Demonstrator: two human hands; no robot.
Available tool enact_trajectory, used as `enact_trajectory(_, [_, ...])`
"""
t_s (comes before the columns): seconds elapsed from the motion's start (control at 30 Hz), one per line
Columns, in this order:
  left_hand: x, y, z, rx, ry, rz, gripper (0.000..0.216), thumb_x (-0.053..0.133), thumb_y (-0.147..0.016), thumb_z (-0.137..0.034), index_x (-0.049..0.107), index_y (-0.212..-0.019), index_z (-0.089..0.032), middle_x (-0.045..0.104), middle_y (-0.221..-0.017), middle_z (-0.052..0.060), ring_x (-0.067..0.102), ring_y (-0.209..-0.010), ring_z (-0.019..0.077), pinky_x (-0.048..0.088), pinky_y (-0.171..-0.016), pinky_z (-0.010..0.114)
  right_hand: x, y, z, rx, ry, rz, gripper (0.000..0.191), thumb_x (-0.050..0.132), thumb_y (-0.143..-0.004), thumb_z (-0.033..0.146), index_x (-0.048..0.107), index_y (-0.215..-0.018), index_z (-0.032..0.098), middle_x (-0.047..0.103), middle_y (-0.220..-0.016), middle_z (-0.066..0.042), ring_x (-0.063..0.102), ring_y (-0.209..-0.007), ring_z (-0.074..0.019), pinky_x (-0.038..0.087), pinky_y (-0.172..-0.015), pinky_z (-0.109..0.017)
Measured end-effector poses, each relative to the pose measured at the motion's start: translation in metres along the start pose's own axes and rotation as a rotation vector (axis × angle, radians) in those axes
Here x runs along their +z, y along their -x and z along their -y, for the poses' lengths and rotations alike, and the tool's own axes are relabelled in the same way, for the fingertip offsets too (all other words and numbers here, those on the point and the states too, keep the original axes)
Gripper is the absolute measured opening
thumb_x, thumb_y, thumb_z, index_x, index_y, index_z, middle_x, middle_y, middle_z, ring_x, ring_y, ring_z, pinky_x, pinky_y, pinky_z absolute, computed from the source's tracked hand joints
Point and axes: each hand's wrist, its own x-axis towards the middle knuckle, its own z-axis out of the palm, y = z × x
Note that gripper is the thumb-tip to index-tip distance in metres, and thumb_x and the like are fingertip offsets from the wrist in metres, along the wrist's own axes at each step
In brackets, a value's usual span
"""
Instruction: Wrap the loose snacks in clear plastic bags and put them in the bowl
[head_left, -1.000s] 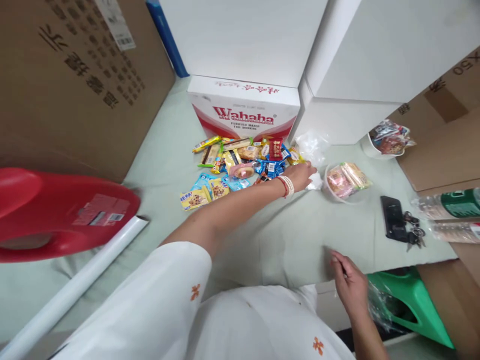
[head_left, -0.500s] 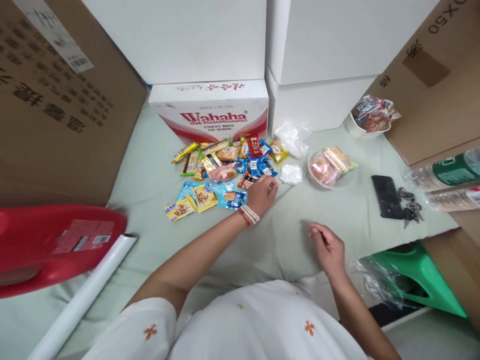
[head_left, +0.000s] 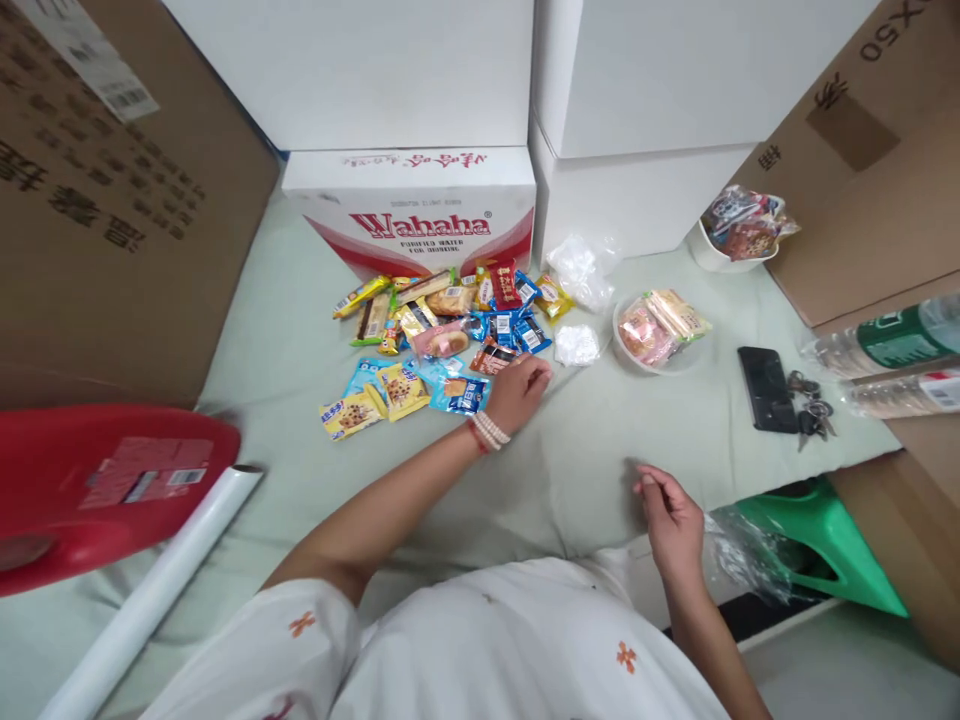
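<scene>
Your left hand (head_left: 521, 388) rests at the near edge of the snack packet pile (head_left: 442, 330), fingers curled, apparently touching a dark red packet (head_left: 495, 358); contact is unclear. Just beyond the fingertips lies a crumpled clear wrapper (head_left: 576, 344). Your right hand (head_left: 670, 522) hovers loosely curled, well apart, nearer your body.

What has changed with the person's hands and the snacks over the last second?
The left hand drew back from beside the bowl of wafers to the near edge of the snack pile, resting by a dark red packet; whether it grips anything is unclear. The right hand barely moved. Snacks, phone and keys stayed put.
</scene>
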Motion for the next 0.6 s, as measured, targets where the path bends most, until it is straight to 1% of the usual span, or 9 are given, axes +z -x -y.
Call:
enact_trajectory(0.07, [-0.010, 0.014, 0.005, -0.006, 0.065, -0.044, 0.015, 0.056, -0.097, -0.025, 0.068, -0.091, -0.018, 0.066, -0.084, 0.003, 0.062, -0.076, 0.0162, 0.047, -0.073, 0.028, 0.006, -0.009, 0.000, 0.034, -0.034, -0.005, 0.039, 0.061, -0.095, 0.049, 0.078, -0.108, 0.016, 0.073, -0.078, -0.005, 0.062, -0.064, -0.0167, 0.050, -0.062, -0.028])
enact_trajectory(0.13, [-0.010, 0.013, 0.003, -0.007, 0.078, -0.085, 0.014, 0.056, -0.096, -0.024, 0.068, -0.092, -0.018, 0.066, -0.085, 0.003, 0.063, -0.078, 0.0167, 0.047, -0.075, 0.029, 0.015, -0.023, 0.010, 0.012, -0.044, 0.026, 0.038, 0.061, -0.095, 0.049, 0.079, -0.107, 0.017, 0.073, -0.078, -0.004, 0.062, -0.066, -0.0164, 0.050, -0.065, -0.028])
enact_trajectory(0.2, [-0.001, -0.002, -0.005, 0.001, 0.032, -0.109, 0.016, 0.055, -0.097, -0.023, 0.070, -0.097, -0.018, 0.067, -0.094, 0.006, 0.065, -0.086, 0.0186, 0.048, -0.081, 0.030, 0.026, -0.035, 0.027, -0.047, -0.042, 0.072, 0.035, 0.061, -0.096, 0.047, 0.079, -0.106, 0.019, 0.072, -0.079, -0.003, 0.064, -0.071, -0.0169, 0.051, -0.071, -0.029])
enact_trajectory(0.3, [0.021, -0.038, -0.019, -0.019, -0.083, -0.091, 0.020, 0.059, -0.097, -0.026, 0.071, -0.110, -0.018, 0.067, -0.112, 0.011, 0.065, -0.098, 0.0228, 0.049, -0.086, 0.034, 0.039, -0.042, 0.050, -0.165, -0.035, 0.137, 0.031, 0.059, -0.098, 0.043, 0.078, -0.107, 0.021, 0.072, -0.082, -0.003, 0.065, -0.076, -0.0172, 0.052, -0.075, -0.029])
enact_trajectory(0.37, [0.035, -0.058, -0.026, -0.038, -0.119, -0.042, 0.016, 0.062, -0.093, -0.021, 0.073, -0.105, -0.018, 0.066, -0.113, 0.012, 0.065, -0.099, 0.0242, 0.049, -0.084, 0.034, 0.042, -0.039, 0.055, -0.228, -0.026, 0.164, 0.029, 0.058, -0.098, 0.041, 0.078, -0.107, 0.022, 0.072, -0.082, -0.003, 0.065, -0.076, -0.0172, 0.052, -0.075, -0.030])
enact_trajectory(0.43, [0.042, -0.067, -0.027, -0.038, -0.111, -0.006, 0.012, 0.061, -0.091, -0.014, 0.073, -0.091, -0.017, 0.067, -0.104, 0.011, 0.065, -0.095, 0.0235, 0.049, -0.082, 0.033, 0.040, -0.033, 0.051, -0.237, -0.020, 0.169, 0.029, 0.058, -0.099, 0.041, 0.078, -0.107, 0.022, 0.071, -0.082, -0.003, 0.065, -0.076, -0.0175, 0.052, -0.076, -0.030])
enact_trajectory(0.47, [0.042, -0.067, -0.026, -0.030, -0.095, 0.002, 0.014, 0.060, -0.091, -0.012, 0.072, -0.087, -0.017, 0.067, -0.100, 0.010, 0.065, -0.092, 0.0226, 0.049, -0.082, 0.033, 0.038, -0.030, 0.045, -0.211, -0.022, 0.162, 0.029, 0.059, -0.098, 0.041, 0.078, -0.107, 0.022, 0.071, -0.082, -0.003, 0.065, -0.076, -0.0175, 0.052, -0.076, -0.030])
enact_trajectory(0.53, [0.038, -0.058, -0.023, -0.006, -0.063, 0.009, 0.015, 0.058, -0.092, -0.013, 0.072, -0.088, -0.017, 0.068, -0.096, 0.008, 0.066, -0.089, 0.0205, 0.049, -0.083, 0.032, 0.031, -0.026, 0.031, -0.116, -0.043, 0.125, 0.030, 0.060, -0.097, 0.044, 0.078, -0.106, 0.021, 0.071, -0.080, -0.003, 0.064, -0.072, -0.0171, 0.051, -0.072, -0.030])
enact_trajectory(0.6, [0.027, -0.040, -0.018, 0.023, 0.007, -0.001, 0.013, 0.059, -0.092, -0.015, 0.072, -0.092, -0.018, 0.069, -0.094, 0.006, 0.066, -0.089, 0.0184, 0.050, -0.083, 0.030, 0.025, -0.028, 0.019, -0.007, -0.082, 0.073, 0.035, 0.060, -0.096, 0.048, 0.077, -0.108, 0.019, 0.071, -0.080, -0.003, 0.059, -0.064, -0.0153, 0.048, -0.063, -0.027])
